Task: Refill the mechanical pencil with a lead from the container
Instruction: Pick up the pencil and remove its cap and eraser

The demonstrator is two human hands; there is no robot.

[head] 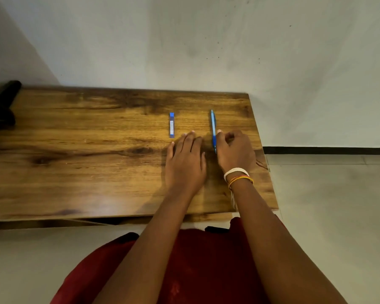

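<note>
1. Flat, fingers spread, the left hand (185,160) rests on the wooden table (75,150) near the slim blue lead container (171,125); its white label is unreadable.
2. Right hand (235,150), fingers curled, touches the blue mechanical pencil (213,128) lying on the table.

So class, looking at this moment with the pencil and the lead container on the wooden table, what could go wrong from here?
1. The mechanical pencil lies close to the table's right edge; the right hand, curled beside it, could nudge it so it rolls off.
2. The lead container is small and slim; once opened, thin leads may spill or snap.
3. The left hand rests flat near the container and could knock it aside while reaching.
</note>
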